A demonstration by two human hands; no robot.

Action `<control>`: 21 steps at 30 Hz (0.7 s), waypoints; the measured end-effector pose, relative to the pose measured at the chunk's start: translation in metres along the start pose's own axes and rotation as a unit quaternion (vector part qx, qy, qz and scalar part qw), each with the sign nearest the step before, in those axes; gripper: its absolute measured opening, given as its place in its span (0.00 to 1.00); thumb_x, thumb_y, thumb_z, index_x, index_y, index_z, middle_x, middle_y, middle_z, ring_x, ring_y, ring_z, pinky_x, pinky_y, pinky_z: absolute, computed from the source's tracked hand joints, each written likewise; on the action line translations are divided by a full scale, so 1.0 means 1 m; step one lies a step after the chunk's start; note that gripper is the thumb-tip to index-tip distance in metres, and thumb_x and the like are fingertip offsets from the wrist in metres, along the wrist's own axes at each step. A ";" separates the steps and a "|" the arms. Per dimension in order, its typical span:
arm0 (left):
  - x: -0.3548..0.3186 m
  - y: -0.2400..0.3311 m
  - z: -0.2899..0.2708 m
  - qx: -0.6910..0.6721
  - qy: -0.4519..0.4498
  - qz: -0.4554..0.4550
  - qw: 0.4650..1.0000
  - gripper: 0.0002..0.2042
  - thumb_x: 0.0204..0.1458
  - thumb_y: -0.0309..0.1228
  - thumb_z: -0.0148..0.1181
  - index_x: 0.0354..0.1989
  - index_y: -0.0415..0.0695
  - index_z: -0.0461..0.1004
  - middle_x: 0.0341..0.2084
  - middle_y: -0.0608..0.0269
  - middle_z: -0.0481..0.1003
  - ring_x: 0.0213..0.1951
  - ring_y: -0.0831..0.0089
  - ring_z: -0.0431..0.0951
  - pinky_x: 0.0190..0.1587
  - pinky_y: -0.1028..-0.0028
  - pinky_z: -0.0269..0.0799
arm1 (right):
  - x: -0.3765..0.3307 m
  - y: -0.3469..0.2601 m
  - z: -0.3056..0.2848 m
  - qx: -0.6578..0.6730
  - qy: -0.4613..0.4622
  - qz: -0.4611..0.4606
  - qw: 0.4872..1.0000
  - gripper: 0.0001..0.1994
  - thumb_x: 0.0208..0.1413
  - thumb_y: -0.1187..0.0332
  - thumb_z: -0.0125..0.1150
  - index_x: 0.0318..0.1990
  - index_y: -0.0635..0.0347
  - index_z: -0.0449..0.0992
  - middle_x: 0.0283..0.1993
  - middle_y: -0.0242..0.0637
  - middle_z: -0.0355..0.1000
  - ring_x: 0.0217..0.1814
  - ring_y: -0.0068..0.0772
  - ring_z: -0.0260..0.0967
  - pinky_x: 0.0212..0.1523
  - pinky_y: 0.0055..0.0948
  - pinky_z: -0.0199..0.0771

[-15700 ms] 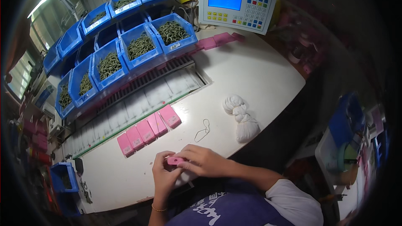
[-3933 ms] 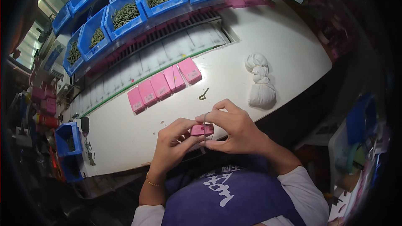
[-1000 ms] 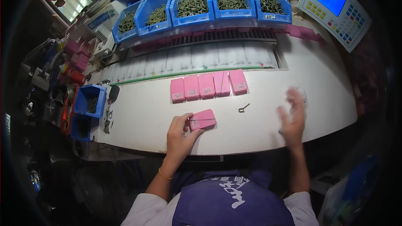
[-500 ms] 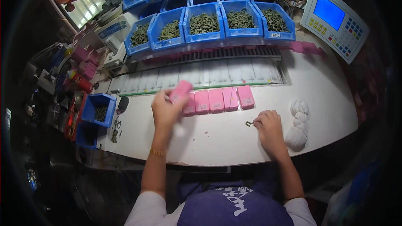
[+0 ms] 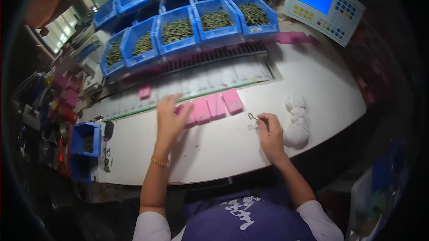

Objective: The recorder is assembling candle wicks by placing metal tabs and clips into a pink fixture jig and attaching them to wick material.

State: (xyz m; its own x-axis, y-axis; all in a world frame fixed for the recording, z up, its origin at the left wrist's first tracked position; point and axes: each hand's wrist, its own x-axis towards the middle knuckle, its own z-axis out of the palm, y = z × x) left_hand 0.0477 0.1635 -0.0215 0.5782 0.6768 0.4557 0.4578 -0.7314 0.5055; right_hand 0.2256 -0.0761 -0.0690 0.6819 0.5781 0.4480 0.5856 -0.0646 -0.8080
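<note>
My left hand (image 5: 170,118) is open, fingers apart, over the left end of a row of small pink boxes (image 5: 201,110); it partly hides the leftmost ones. A single pink box (image 5: 145,92) lies on the whitish strip behind, apart from that hand. Between the fingertips of my right hand (image 5: 271,136), a thin dark-green piece with a looped end (image 5: 251,116) is held just above the white table (image 5: 214,145). To the right of this hand lies a knotted bundle of white cloth or yarn (image 5: 296,125).
Blue bins (image 5: 177,26) full of greenish pieces line the back. A keypad panel with a blue screen (image 5: 325,4) stands at back right. More blue bins (image 5: 86,139) sit at the left edge, beside small loose dark pieces (image 5: 107,159). A green-edged strip (image 5: 192,94) crosses behind the boxes.
My left hand has let go of a pink box, which now lies on the strip. My right hand has raised the looped piece off the table. The whole view has shifted.
</note>
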 end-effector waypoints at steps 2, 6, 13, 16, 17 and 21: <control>-0.025 0.057 0.000 -0.179 -0.123 -0.027 0.976 0.19 0.50 0.36 0.70 0.48 0.39 0.79 0.38 0.58 0.77 0.38 0.68 0.74 0.42 0.70 0.71 | -0.008 -0.016 -0.001 0.047 -0.006 0.012 0.999 0.08 0.61 0.76 0.58 0.47 0.63 0.73 0.37 0.44 0.71 0.36 0.39 0.72 0.36 0.35 0.71; -0.071 0.099 0.020 -0.396 -0.189 -0.123 0.890 0.16 0.51 0.29 0.71 0.48 0.39 0.80 0.35 0.67 0.77 0.28 0.85 0.67 0.31 0.82 0.66 | -0.027 -0.048 -0.006 0.064 -0.043 -0.008 0.997 0.12 0.59 0.77 0.60 0.50 0.62 0.72 0.38 0.42 0.71 0.39 0.35 0.73 0.35 0.30 0.73; -0.072 0.107 0.021 -0.506 -0.240 -0.230 0.796 0.10 0.54 0.29 0.68 0.41 0.37 0.82 0.32 0.65 0.79 0.34 0.83 0.75 0.39 0.80 0.70 | -0.037 -0.052 -0.018 0.065 -0.046 -0.047 0.996 0.17 0.56 0.79 0.62 0.53 0.62 0.70 0.38 0.42 0.72 0.39 0.40 0.73 0.40 0.34 0.73; -0.080 0.115 0.014 -0.548 -0.229 -0.237 0.769 0.08 0.55 0.27 0.67 0.40 0.36 0.82 0.35 0.62 0.81 0.39 0.79 0.77 0.44 0.78 0.71 | -0.041 -0.055 -0.020 0.076 -0.037 -0.091 0.992 0.19 0.54 0.80 0.65 0.53 0.63 0.70 0.38 0.42 0.72 0.39 0.40 0.72 0.41 0.34 0.73; -0.082 0.116 0.012 -0.548 -0.229 -0.239 0.768 0.08 0.55 0.27 0.67 0.40 0.36 0.82 0.35 0.62 0.81 0.39 0.79 0.77 0.44 0.78 0.71 | -0.041 -0.057 -0.021 0.083 -0.034 -0.100 0.991 0.19 0.52 0.79 0.67 0.52 0.63 0.71 0.38 0.42 0.73 0.39 0.40 0.72 0.41 0.34 0.73; -0.090 0.116 0.006 -0.574 -0.212 -0.240 0.754 0.06 0.55 0.24 0.66 0.38 0.36 0.82 0.35 0.61 0.81 0.40 0.77 0.78 0.47 0.76 0.72 | -0.031 -0.073 -0.028 0.032 -0.037 -0.130 0.990 0.16 0.49 0.79 0.69 0.46 0.63 0.74 0.37 0.41 0.73 0.38 0.41 0.72 0.40 0.35 0.73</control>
State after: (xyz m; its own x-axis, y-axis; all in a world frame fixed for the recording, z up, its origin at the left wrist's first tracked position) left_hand 0.0532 0.0170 -0.0079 0.8070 0.5755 -0.1325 -0.0634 0.3074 0.9495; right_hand 0.1742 -0.1124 -0.0128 0.4762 0.6274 0.6161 0.7062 0.1446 -0.6931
